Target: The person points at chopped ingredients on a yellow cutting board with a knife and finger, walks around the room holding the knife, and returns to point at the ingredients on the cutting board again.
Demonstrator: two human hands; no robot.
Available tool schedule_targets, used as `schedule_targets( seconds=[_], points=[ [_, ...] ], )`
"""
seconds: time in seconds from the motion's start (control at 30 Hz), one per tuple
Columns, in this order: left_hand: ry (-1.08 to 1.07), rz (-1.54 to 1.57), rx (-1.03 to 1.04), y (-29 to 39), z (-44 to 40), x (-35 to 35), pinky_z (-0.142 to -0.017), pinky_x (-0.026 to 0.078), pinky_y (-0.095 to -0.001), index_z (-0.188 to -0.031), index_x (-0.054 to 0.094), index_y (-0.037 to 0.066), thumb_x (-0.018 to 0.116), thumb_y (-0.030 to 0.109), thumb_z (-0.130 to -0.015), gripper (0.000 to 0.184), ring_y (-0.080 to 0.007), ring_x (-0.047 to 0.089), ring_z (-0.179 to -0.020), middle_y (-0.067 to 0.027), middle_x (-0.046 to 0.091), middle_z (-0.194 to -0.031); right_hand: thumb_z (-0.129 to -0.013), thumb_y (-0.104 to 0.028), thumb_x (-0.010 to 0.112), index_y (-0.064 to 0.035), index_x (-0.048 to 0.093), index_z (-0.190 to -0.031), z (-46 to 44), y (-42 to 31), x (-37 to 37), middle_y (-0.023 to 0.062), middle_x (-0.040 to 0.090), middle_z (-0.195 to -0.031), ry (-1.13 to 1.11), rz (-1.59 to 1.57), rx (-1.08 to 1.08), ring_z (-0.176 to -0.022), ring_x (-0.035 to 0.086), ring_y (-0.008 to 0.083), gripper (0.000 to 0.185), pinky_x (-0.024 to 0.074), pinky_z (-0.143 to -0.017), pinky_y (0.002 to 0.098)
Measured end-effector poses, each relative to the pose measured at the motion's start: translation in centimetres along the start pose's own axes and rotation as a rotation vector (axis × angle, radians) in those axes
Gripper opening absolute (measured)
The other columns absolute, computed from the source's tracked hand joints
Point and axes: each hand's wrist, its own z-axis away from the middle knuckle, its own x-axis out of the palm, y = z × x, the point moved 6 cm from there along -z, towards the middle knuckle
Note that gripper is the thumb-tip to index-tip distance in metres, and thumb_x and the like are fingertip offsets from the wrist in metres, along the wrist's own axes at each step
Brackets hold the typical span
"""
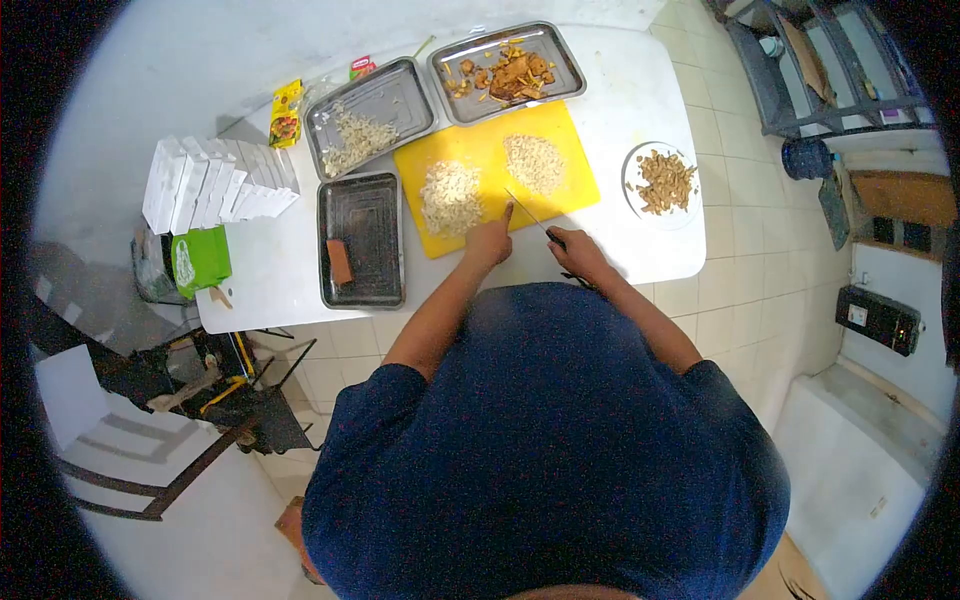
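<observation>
My right hand [581, 253] is closed around the dark handle of a knife [531, 213]. The blade points up and left over the yellow cutting board [574, 196]. My left hand [489, 241] is at the board's near edge, its index finger stretched toward the blade; whether it touches is unclear, and nothing shows in this hand. Left of the blade lies a heap of pale chopped food [451, 198]. A second pile of finer pale pieces [534, 163] sits on the board's right half. A white plate [632, 182] of brown chopped pieces [667, 182] stands to the right.
Behind the board is a metal tray [574, 83] with browned fried pieces; beside it another tray [418, 108] holds pale bits. A dark tray [362, 290] with a reddish-brown block [340, 262] is at left. Folded white boxes [190, 185] and a yellow packet [285, 112] stand farther left.
</observation>
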Motion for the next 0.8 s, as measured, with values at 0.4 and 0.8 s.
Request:
schedule_targets(
  seconds=[0.4, 0.8],
  points=[
    [0.065, 0.048, 0.028, -1.3, -1.6, 0.8, -0.074, 0.055, -0.0461, -0.151, 0.03, 0.03, 0.048, 0.019, -0.085, 0.069, -0.0334, 0.068, -0.086, -0.0194, 0.068, -0.097, -0.088, -0.024, 0.06, -0.0038, 0.061, -0.121, 0.0, -0.5, -0.8, 0.0245, 0.068, -0.098, 0.0, -0.015, 0.031, -0.087, 0.066, 0.041, 0.039, 0.0526, -0.079, 0.0456],
    [0.069, 0.102, 0.006, -1.7, -0.2, 0.5, -0.074, 0.054, -0.0468, -0.15, 0.028, 0.035, 0.052, 0.018, -0.083, 0.074, -0.0341, 0.068, -0.085, -0.0182, 0.068, -0.094, -0.086, -0.029, 0.06, -0.0111, 0.064, -0.112, 1.4, -0.8, -0.7, 0.0205, 0.068, -0.083, 0.048, 0.155, 0.021, -0.076, 0.065, 0.0399, 0.031, 0.0525, -0.069, 0.0494]
  ],
)
